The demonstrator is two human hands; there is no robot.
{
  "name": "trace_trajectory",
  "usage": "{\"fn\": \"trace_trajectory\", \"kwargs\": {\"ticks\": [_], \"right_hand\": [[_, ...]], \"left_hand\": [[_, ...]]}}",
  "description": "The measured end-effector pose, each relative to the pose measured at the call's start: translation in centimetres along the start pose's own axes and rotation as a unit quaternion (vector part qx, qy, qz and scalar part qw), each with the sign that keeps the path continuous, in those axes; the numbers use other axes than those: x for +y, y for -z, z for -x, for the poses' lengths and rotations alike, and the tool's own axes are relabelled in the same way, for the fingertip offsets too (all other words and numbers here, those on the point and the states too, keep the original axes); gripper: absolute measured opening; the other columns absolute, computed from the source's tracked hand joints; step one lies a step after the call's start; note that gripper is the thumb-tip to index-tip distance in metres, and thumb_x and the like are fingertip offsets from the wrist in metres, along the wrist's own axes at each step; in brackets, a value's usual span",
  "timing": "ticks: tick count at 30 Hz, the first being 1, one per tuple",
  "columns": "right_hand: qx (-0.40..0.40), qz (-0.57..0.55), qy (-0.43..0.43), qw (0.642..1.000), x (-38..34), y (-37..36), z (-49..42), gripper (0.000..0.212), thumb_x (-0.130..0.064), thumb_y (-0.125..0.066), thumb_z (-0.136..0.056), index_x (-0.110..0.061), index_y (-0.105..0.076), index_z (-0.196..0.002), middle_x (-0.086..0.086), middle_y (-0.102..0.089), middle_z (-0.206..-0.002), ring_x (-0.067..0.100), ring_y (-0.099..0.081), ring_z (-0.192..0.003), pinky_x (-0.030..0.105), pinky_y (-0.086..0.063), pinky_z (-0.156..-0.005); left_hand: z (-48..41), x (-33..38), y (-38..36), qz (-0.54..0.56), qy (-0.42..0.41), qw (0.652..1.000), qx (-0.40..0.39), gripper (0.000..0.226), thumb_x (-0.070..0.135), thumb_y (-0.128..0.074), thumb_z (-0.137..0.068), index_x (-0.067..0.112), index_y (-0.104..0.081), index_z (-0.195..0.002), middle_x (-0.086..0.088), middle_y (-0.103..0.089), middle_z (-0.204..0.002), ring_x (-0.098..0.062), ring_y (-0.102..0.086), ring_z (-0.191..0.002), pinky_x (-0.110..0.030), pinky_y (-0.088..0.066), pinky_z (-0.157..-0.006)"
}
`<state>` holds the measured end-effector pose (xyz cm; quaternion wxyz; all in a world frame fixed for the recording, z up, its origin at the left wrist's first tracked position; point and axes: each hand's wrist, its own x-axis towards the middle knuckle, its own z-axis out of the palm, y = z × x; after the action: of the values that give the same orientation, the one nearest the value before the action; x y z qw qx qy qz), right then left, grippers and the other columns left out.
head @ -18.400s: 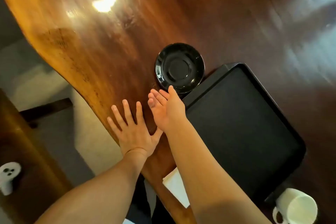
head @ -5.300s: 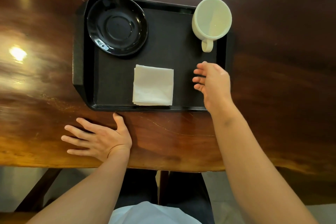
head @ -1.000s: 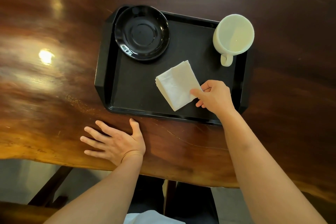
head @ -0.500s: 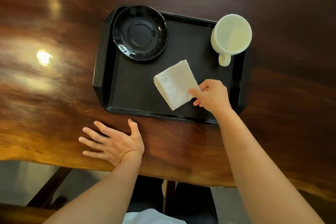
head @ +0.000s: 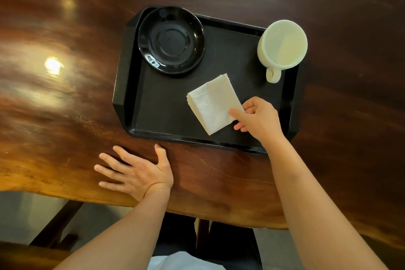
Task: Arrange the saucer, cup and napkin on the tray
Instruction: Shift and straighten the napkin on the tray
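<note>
A black rectangular tray (head: 153, 114) lies on the wooden table. A glossy black saucer (head: 171, 39) sits in its far left corner. A white cup (head: 282, 44) stands upright in the far right corner, handle toward me. A folded white napkin (head: 211, 103) is turned at an angle over the tray's near middle. My right hand (head: 256, 116) pinches its right corner between thumb and fingers. My left hand (head: 135, 171) rests flat on the table just in front of the tray, fingers spread, thumb near the tray's front rim.
The dark polished wooden table (head: 65, 94) has a curved near edge, with a bright lamp reflection (head: 52, 65) at the left. Below the edge I see my lap and a dark table leg (head: 54, 226).
Over the last second my right hand keeps its pinch on the angled napkin with almost no movement. Five seconds ago the napkin lay square on the tray and the right hand was free.
</note>
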<state>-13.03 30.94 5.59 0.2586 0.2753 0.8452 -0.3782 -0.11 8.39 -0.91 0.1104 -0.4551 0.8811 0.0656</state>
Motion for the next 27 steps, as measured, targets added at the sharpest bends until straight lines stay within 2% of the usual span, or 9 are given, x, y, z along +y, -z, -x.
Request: {"fn": "trace_trajectory", "kwargs": {"ticks": [2,4,6,8,12,17,21,27], "right_hand": [[0.002,-0.002,0.002,1.000,0.1,-0.1,0.3,0.034,-0.038,-0.078,-0.084,-0.020,-0.059,-0.105,0.001,-0.072,-0.082,0.013,-0.071,-0.063,0.028,-0.060,-0.065],[0.046,0.006,0.016,0.999,0.3,-0.4,0.7,0.040,-0.038,-0.079,-0.083,-0.021,-0.057,-0.112,-0.001,-0.068,-0.086,0.012,-0.067,-0.069,0.023,-0.054,-0.065],[0.125,0.028,0.051,0.990,0.5,-0.9,1.4,0.043,-0.035,-0.080,-0.082,-0.020,-0.059,-0.117,-0.003,-0.063,-0.095,0.013,-0.063,-0.083,0.018,-0.047,-0.069],[0.164,0.052,0.099,0.980,0.3,-1.7,2.4,0.042,-0.028,-0.080,-0.082,-0.019,-0.062,-0.119,-0.001,-0.059,-0.108,0.016,-0.056,-0.101,0.016,-0.041,-0.075],[0.084,0.124,0.199,0.969,-0.1,-4.0,3.7,0.054,-0.018,-0.080,-0.081,-0.019,-0.059,-0.131,0.005,-0.049,-0.132,0.024,-0.038,-0.122,0.026,-0.041,-0.092],[0.075,0.174,0.188,0.964,-1.0,-4.7,3.0,0.063,-0.017,-0.081,-0.080,-0.019,-0.054,-0.137,0.007,-0.042,-0.141,0.029,-0.036,-0.126,0.043,-0.050,-0.098],[0.053,0.236,0.194,0.951,-1.7,-4.6,3.2,0.068,-0.020,-0.078,-0.083,-0.020,-0.045,-0.143,0.007,-0.032,-0.152,0.030,-0.026,-0.135,0.042,-0.041,-0.105],[0.042,0.263,0.188,0.945,-2.0,-4.7,3.3,0.068,-0.020,-0.075,-0.085,-0.018,-0.041,-0.144,0.008,-0.024,-0.158,0.031,-0.019,-0.139,0.042,-0.038,-0.109]], "left_hand": [[0.0,0.0,0.0,-0.001,0.000,1.000,0.001,0.099,0.073,-0.034,-0.084,0.011,-0.017,-0.160,-0.022,-0.011,-0.169,-0.046,-0.004,-0.156,-0.067,-0.004,-0.122],[0.0,0.0,0.0,0.000,0.000,1.000,0.002,0.099,0.073,-0.034,-0.084,0.011,-0.017,-0.160,-0.022,-0.011,-0.169,-0.046,-0.004,-0.156,-0.067,-0.003,-0.122],[0.0,0.0,0.0,0.000,0.000,1.000,0.002,0.099,0.073,-0.033,-0.084,0.011,-0.017,-0.160,-0.022,-0.012,-0.169,-0.046,-0.004,-0.156,-0.067,-0.003,-0.122],[0.0,0.0,0.0,0.000,-0.001,1.000,0.002,0.099,0.073,-0.032,-0.084,0.010,-0.018,-0.160,-0.022,-0.012,-0.169,-0.046,-0.004,-0.156,-0.067,-0.003,-0.122],[0.0,-0.2,-0.1,-0.004,-0.006,1.000,0.005,0.098,0.073,-0.034,-0.085,0.010,-0.017,-0.159,-0.023,-0.012,-0.169,-0.047,-0.004,-0.156,-0.067,-0.003,-0.122],[0.0,-0.1,0.0,-0.003,-0.005,1.000,0.005,0.098,0.073,-0.033,-0.085,0.010,-0.018,-0.159,-0.023,-0.012,-0.169,-0.047,-0.004,-0.156,-0.067,-0.004,-0.122],[0.0,-0.1,0.0,-0.003,-0.005,1.000,0.003,0.098,0.073,-0.033,-0.085,0.010,-0.018,-0.159,-0.023,-0.012,-0.169,-0.047,-0.004,-0.156,-0.067,-0.004,-0.122],[0.0,-0.1,0.0,0.001,-0.008,1.000,0.003,0.099,0.072,-0.033,-0.085,0.009,-0.018,-0.159,-0.023,-0.011,-0.169,-0.047,-0.003,-0.156,-0.068,-0.003,-0.122]]}}
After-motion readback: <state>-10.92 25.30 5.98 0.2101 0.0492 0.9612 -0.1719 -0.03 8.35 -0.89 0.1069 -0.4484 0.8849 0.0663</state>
